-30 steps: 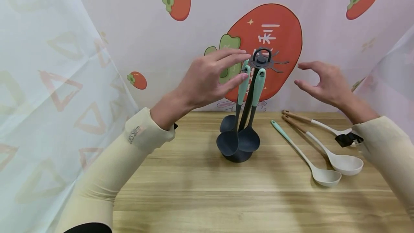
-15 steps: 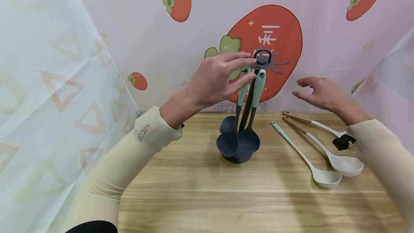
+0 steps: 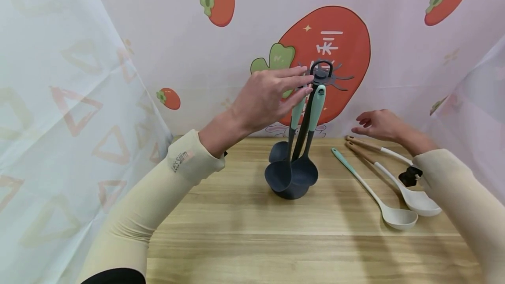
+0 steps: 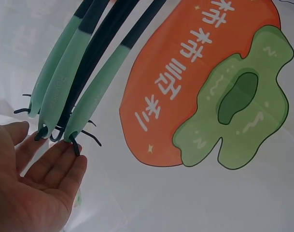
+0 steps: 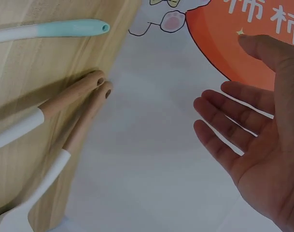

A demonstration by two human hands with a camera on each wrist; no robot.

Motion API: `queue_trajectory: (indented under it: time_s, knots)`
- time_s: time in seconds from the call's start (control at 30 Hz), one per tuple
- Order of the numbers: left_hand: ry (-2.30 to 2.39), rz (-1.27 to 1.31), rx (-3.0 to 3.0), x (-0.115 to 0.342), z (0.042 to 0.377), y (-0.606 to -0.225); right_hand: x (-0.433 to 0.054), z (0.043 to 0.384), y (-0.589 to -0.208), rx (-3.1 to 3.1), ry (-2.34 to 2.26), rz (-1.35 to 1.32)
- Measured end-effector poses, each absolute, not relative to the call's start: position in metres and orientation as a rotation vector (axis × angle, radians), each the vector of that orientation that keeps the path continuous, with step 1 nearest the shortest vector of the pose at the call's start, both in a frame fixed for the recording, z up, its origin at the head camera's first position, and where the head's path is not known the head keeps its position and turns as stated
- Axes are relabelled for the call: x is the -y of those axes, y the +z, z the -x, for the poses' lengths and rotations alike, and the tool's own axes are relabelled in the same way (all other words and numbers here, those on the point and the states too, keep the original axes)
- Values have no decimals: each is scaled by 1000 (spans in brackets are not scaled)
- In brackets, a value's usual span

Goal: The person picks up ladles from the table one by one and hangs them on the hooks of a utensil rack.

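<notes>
A dark rotating utensil stand (image 3: pixel 320 74) with a looped top and thin hooks stands upright on the table. Dark ladles with mint handles hang from it, one at front left (image 3: pixel 278 175), one at front right (image 3: pixel 305 171); a further dark utensil (image 3: pixel 278 151) hangs behind. My left hand (image 3: pixel 256 100) is at the stand's top, fingers extended by the hooks and handle ends; in the left wrist view its fingers lie behind the hooks (image 4: pixel 75 145), thumb apart. My right hand (image 3: pixel 380 124), fingers loosely bent and holding nothing, hovers above the wooden handles at the right.
A white ladle with a mint handle (image 3: pixel 398 217) lies right of the stand. Beside it lie a white ladle with a wooden handle (image 3: pixel 420 200) and another wooden-handled utensil (image 3: pixel 364 143), partly hidden by my right arm. A printed cloth backdrop (image 3: pixel 189 47) rises behind the table (image 3: pixel 244 240).
My right hand has come down and slightly left, toward the wooden handles. My left hand has shifted a little right, closer to the stand's top.
</notes>
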State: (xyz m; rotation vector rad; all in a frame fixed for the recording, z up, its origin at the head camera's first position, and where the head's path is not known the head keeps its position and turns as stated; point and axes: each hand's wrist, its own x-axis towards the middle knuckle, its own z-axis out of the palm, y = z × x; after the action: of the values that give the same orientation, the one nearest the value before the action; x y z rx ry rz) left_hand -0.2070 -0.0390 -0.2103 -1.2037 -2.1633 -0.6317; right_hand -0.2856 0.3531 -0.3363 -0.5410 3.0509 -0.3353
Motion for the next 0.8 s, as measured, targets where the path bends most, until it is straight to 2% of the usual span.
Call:
queue_trajectory:
  time_s: [0.8]
  knots:
    - [-616, 1209, 2113, 37, 208, -214, -356, 296, -397, -2879, -295, 629]
